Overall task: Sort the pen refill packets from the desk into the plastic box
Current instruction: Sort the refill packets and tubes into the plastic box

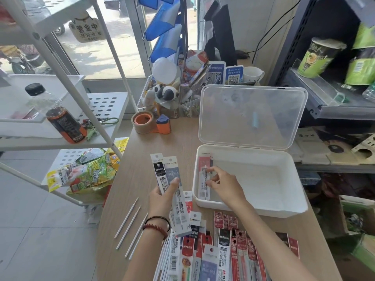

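A white plastic box [263, 207] stands on the wooden desk with its clear lid [253, 116] propped open behind it. Along its left wall lie a few refill packets [204, 175]. My right hand [221, 184] reaches into the box, and its fingertips pinch the top packet there. To the left of the box, my left hand [162, 199] grips two long refill packets [168, 179], fanned upward. A heap of several more refill packets [219, 250], red, white and black, covers the desk's near edge under my forearms.
Three loose white refill tubes [129, 222] lie on the desk's left side. A tape dispenser [148, 122], acrylic organisers with toys and a white mug [252, 75] crowd the back. A shelf rack with snack bags and a bottle stands left; dark shelving stands right.
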A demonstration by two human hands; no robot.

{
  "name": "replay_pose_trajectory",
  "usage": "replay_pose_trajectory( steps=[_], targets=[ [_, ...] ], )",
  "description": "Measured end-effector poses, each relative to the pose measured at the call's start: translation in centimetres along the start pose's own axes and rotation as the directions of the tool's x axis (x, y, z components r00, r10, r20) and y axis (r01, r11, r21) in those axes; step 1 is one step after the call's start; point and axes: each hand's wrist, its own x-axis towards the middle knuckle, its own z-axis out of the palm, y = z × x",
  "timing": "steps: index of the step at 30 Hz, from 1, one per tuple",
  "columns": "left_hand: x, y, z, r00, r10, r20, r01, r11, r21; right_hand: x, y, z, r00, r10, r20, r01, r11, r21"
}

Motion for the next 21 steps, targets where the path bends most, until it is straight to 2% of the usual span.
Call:
replay_pose_trajectory(
  steps=[8,12,14,17,21],
  targets=[
    [-0.9,-0.1,0.2,1.0,-0.001,0.009,0.0,1.0,0.026,0.1,-0.1,0.2,1.0,0.003,-0.008,-0.004,0.986,-0.165],
    [-1.2,0.3,0.2,0.999,0.02,0.033,-0.021,0.999,0.034,0.2,-0.1,0.3,0.999,-0.01,-0.036,0.004,0.986,-0.164],
    [-1.2,0.5,0.2,0.999,0.025,0.037,-0.026,0.999,0.024,0.0,-0.2,0.2,0.994,-0.062,-0.092,0.057,0.997,-0.055],
    [-1.1,0.8,0.4,0.999,0.038,0.038,-0.039,0.999,0.02,-0.8,-0.7,-0.4,0.986,-0.116,-0.119,0.14,0.966,0.218],
    [-0.9,1.0,1.2,0.997,0.072,0.037,-0.073,0.997,0.027,-1.6,-1.2,-0.9,0.968,-0.192,-0.161,0.238,0.906,0.35]
  ],
)
